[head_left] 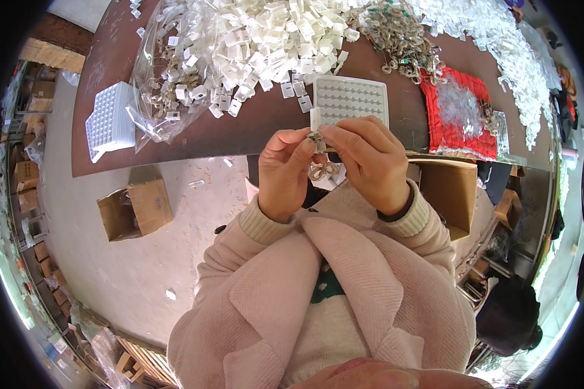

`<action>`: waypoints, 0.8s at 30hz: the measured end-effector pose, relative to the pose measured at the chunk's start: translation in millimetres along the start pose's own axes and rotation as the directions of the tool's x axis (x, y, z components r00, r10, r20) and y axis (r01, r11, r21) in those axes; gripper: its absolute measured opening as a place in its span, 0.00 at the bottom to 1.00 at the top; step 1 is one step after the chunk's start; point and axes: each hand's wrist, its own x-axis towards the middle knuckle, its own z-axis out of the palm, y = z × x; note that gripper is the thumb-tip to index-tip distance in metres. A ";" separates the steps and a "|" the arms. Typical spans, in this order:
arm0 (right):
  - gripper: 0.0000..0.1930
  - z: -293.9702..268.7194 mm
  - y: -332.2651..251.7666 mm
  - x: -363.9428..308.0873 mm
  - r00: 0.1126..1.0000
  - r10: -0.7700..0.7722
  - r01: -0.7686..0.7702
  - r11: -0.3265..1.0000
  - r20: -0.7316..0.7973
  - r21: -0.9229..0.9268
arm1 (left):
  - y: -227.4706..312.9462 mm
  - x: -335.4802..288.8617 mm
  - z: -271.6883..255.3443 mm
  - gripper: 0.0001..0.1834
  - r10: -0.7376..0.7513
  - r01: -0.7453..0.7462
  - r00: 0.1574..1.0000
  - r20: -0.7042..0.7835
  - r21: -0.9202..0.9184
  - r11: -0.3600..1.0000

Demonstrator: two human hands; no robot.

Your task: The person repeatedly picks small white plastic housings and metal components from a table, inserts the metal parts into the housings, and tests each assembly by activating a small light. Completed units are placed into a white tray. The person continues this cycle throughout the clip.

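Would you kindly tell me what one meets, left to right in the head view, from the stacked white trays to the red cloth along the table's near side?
Stacked white trays → left hand → small white piece at the fingertips → right hand → red cloth.

And there's the brown bench (405, 97), loaded, a white dimpled tray (350, 100) at its near edge! Left of that tray, a heap of white plastic pieces (272, 39), then a tray stack (113, 120); beyond it, tangled brown loops (399, 39); right, red cloth (438, 123); farther right, a translucent pile (493, 42)!
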 end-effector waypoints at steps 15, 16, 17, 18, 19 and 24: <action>0.15 -3.1 37.5 -29.4 0.981 0.192 -0.178 0.949 0.032 -0.261 | 9.1 1.4 -14.2 0.07 0.014 -0.002 0.989 -0.149 0.083 0.997; 0.14 -2.5 42.8 -32.9 0.981 0.189 -0.171 0.941 0.033 -0.293 | 10.4 1.8 -15.0 0.07 0.022 -0.011 0.990 -0.139 0.073 0.997; 0.13 -2.5 47.0 -36.0 0.983 0.180 -0.162 0.933 0.028 -0.322 | 11.2 1.8 -15.2 0.08 0.029 -0.021 0.991 -0.127 0.063 0.998; 0.13 -1.7 49.5 -38.8 0.984 0.177 -0.161 0.934 0.024 -0.318 | 11.7 1.9 -15.2 0.08 0.027 -0.021 0.991 -0.128 0.053 0.998; 0.12 -0.8 51.3 -40.5 0.986 0.169 -0.155 0.938 0.016 -0.311 | 12.0 1.9 -15.0 0.07 0.035 -0.028 0.991 -0.127 0.056 0.998; 0.11 -12.1 51.2 -39.4 0.983 0.153 -0.177 0.943 -0.105 -0.283 | 13.4 -2.1 -11.6 0.07 0.052 -0.044 0.990 -0.132 0.062 0.997</action>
